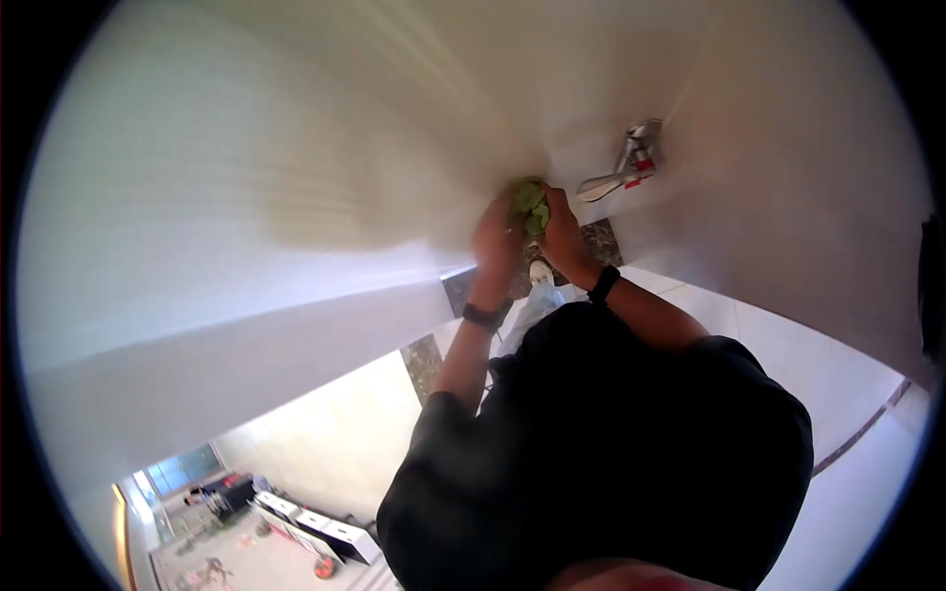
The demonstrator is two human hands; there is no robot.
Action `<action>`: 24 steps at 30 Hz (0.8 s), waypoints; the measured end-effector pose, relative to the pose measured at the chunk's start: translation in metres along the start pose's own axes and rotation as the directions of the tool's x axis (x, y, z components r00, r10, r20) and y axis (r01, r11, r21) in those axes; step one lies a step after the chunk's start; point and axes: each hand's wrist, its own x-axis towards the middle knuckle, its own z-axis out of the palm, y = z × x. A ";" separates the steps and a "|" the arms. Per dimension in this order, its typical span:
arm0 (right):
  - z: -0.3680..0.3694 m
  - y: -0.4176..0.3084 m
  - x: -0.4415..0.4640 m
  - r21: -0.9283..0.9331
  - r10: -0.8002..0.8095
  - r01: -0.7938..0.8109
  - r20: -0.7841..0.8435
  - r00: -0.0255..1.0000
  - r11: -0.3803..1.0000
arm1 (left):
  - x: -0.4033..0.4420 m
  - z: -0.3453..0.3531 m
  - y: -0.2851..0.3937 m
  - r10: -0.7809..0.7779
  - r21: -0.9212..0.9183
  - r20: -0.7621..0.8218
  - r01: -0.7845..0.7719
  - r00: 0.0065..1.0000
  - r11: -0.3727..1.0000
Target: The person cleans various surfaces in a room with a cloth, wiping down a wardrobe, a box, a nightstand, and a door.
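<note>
Both of my hands are close together in front of my body, beside a pale upright surface (325, 148). Between them is a crumpled green cloth-like piece (531, 205); its exact kind does not show clearly. My left hand (499, 241) is slightly blurred, with its fingers closed on the left side of the green piece. My right hand (563, 232) grips the piece from the right, fingers bent round it. To the upper right of my right hand, a silver lever handle (621, 172) with red parts sticks out, apart from the hand.
A pale panel (778, 187) rises on the right. Dark marbled floor strips (424, 364) border white tiles below. At the lower left, white boxes (313, 527), a dark bag (232, 494) and a round orange-red object (324, 567) stand on the floor.
</note>
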 end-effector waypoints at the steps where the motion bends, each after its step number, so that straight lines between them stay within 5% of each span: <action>1: 0.005 -0.003 -0.001 -0.010 -0.033 0.033 0.010 0.999 0.999 | -0.004 -0.006 -0.002 0.005 0.032 -0.011 -0.005 1.000 0.999; 9: 0.038 -0.065 0.004 -0.010 -0.161 0.166 0.183 0.970 0.986 | -0.019 -0.075 -0.026 -0.042 -0.039 -0.139 0.037 0.989 0.999; 15: 0.053 -0.159 0.016 0.140 -0.346 0.359 -0.110 0.932 0.923 | 0.002 -0.163 0.007 0.321 0.098 -0.400 -0.308 0.858 0.946; 17: 0.070 -0.161 0.020 0.078 -0.381 0.406 -0.221 0.898 0.911 | 0.005 -0.177 -0.002 0.341 0.058 -0.331 -0.342 0.880 0.938; 20: 0.102 -0.156 0.012 0.131 -0.306 0.336 -0.202 0.930 0.933 | 0.002 -0.195 -0.028 0.324 0.011 -0.292 -0.335 0.900 0.942; 24: 0.148 -0.137 -0.001 -0.036 -0.330 0.328 -0.139 0.934 0.944 | -0.016 -0.202 -0.086 0.266 -0.095 -0.246 -0.296 0.932 0.950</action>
